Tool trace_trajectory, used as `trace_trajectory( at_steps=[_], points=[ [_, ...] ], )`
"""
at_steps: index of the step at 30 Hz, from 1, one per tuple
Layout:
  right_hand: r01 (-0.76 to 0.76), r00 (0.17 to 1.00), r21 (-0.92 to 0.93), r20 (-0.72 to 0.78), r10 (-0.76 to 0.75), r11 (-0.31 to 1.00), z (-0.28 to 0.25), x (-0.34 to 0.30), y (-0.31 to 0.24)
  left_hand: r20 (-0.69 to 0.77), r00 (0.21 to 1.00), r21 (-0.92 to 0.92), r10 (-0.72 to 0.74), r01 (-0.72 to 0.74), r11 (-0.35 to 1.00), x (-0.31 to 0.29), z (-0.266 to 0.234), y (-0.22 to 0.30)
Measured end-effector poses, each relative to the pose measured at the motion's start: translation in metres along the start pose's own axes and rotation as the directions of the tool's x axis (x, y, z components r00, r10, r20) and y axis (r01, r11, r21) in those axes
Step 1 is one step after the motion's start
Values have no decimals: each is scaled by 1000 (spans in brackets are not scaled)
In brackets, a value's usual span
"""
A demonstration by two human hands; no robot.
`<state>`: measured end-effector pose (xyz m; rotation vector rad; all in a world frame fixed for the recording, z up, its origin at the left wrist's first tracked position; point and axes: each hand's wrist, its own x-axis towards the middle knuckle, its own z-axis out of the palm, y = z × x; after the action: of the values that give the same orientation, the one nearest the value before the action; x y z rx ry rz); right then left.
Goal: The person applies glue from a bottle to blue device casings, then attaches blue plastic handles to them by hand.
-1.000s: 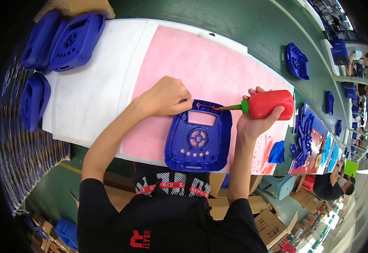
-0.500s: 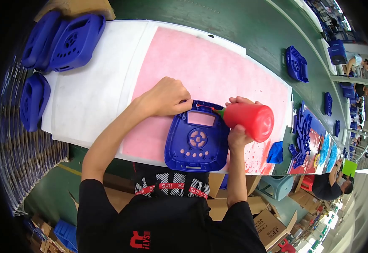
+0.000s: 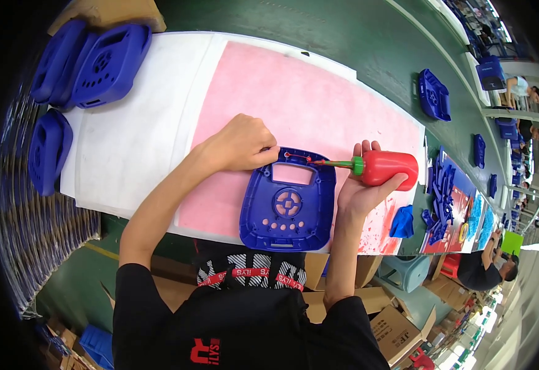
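A blue plastic housing (image 3: 258, 209) lies hollow side up on the pink sheet (image 3: 244, 80), with a rectangular window, a round grille and several small holes. My left hand (image 3: 243, 144) is closed on its far left corner. In my right hand (image 3: 360, 196) rests a red squeeze bottle (image 3: 389, 169) with a green cap and a long thin nozzle. The bottle lies almost level, nozzle pointing left. Its tip is at the housing's far edge, above the window, where small red spots show. Whether the tip touches the plastic I cannot tell.
More blue housings (image 3: 110, 65) are stacked at the far left. To the right lie a blue cloth (image 3: 402, 222), small blue parts (image 3: 443, 191) and red smears on the sheet. Another housing (image 3: 434, 94) sits on the green surface beyond. A co-worker (image 3: 482, 265) is at the right.
My right hand has tipped the bottle from pointing toward me to nearly sideways, so its cap and nozzle now show. The left hand and the housing have hardly moved.
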<state>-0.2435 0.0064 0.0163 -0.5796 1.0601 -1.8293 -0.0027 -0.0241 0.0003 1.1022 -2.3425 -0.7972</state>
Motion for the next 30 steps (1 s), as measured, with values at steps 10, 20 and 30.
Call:
trace_trajectory(
  at_steps=[10, 20, 30],
  points=[
    [-603, 794, 660, 447, 411, 448, 0, 38, -74, -29, 999, -22, 15, -15, 1000, -4, 2, 0],
    [-519, 801, 835, 402, 443, 182, -33, 79, -81, 69, 996, 47, -62, 59, 997, 2, -2, 6],
    [-391, 800, 896, 219, 558, 208, -61, 77, -36, 15, 999, 29, -42, 42, 999, 2, 1, 4]
  ],
)
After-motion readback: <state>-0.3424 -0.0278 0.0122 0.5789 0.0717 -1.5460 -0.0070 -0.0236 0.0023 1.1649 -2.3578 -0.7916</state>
